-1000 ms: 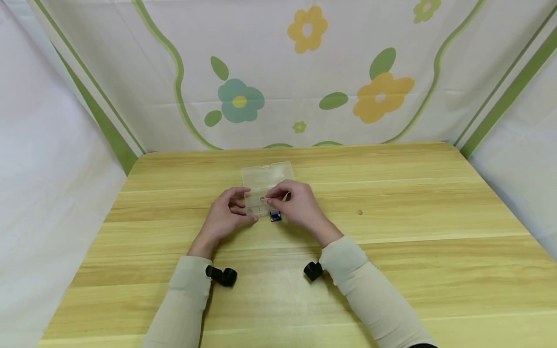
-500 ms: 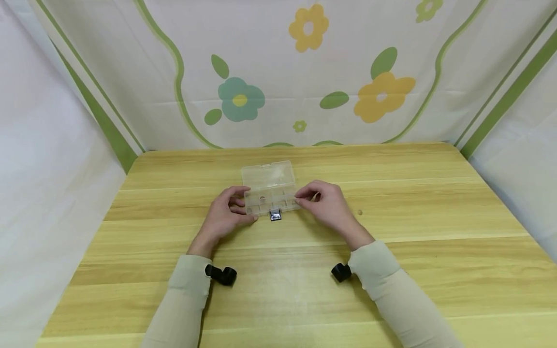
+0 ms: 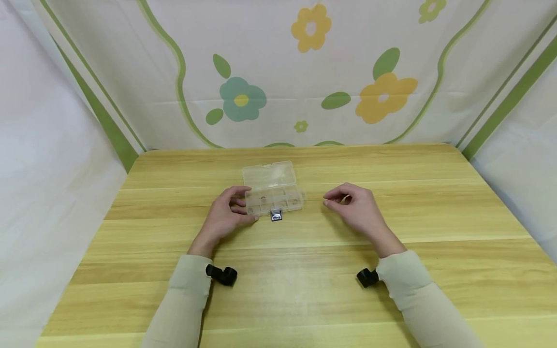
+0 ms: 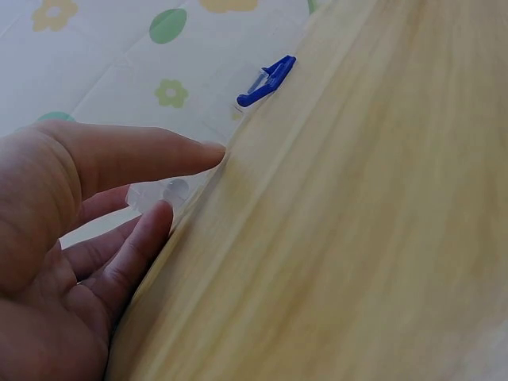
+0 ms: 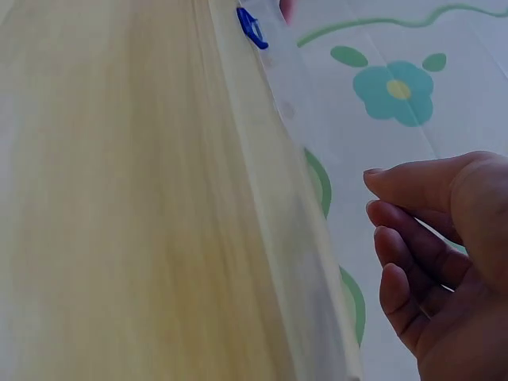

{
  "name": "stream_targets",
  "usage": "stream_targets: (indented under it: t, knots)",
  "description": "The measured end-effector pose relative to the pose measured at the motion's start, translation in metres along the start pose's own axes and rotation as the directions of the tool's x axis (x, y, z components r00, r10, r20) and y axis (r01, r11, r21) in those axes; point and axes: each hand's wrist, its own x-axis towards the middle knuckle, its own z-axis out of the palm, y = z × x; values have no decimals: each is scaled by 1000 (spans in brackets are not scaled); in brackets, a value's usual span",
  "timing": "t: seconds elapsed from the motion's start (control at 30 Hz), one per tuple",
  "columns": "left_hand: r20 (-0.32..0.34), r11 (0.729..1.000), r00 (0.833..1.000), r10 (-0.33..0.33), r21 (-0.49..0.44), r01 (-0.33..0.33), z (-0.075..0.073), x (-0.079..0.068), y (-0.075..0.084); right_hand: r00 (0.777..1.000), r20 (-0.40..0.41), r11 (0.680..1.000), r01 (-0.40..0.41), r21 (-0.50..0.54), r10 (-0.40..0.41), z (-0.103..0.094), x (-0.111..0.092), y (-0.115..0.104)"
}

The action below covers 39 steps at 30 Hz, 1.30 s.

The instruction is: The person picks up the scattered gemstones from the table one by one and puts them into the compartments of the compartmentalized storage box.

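Note:
A clear plastic compartment box [image 3: 285, 205] lies on the table with its lid [image 3: 270, 175] folded back. A blue latch [image 4: 270, 82] hangs off its near side. Small round clear pieces lie in some compartments, one [image 4: 175, 190] by the left end. My left hand [image 3: 225, 212] holds that end, thumb at the near corner and fingers along the side. Right of the box, apart from it, my right hand [image 3: 354, 208] is loosely curled. Its thumb [image 5: 421, 181] and index fingertip have a small gap between them, and nothing shows there.
A wood-grain table [image 3: 278, 285] carries everything. A small brown spot [image 3: 359, 212] that lay in view earlier is covered by the right hand's area. Behind the table hangs a white cloth [image 3: 270, 58] with printed flowers, and white cloth walls stand at both sides.
My right hand has moved from over the box's compartments past its right end and farther right, uncovering the compartments. The latch has tilted a little. My left hand stays at the box's left end.

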Motion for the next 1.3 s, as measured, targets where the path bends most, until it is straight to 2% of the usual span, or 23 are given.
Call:
stream_targets:
  t: [0.43, 0.73, 1.0, 1.3]
  knots:
    - [-2, 1000, 1000, -7, 12, 7, 0, -1, 1, 994, -37, 994, -100, -42, 98, -32, -18, 21]
    - [1, 1000, 1000, -2, 15, 2, 0, -1, 0, 989, -58, 987, -141, -73, 137, -51, -25, 40]
    - [-1, 1000, 1000, -9, 24, 9, 0, 0, 1, 985, 5, 981, -174, -84, 175, -59, -28, 51]
    - [-2, 1000, 1000, -6, 19, 6, 0, 0, 1, 985, 83, 981, -140, -134, 152, -59, -29, 56]
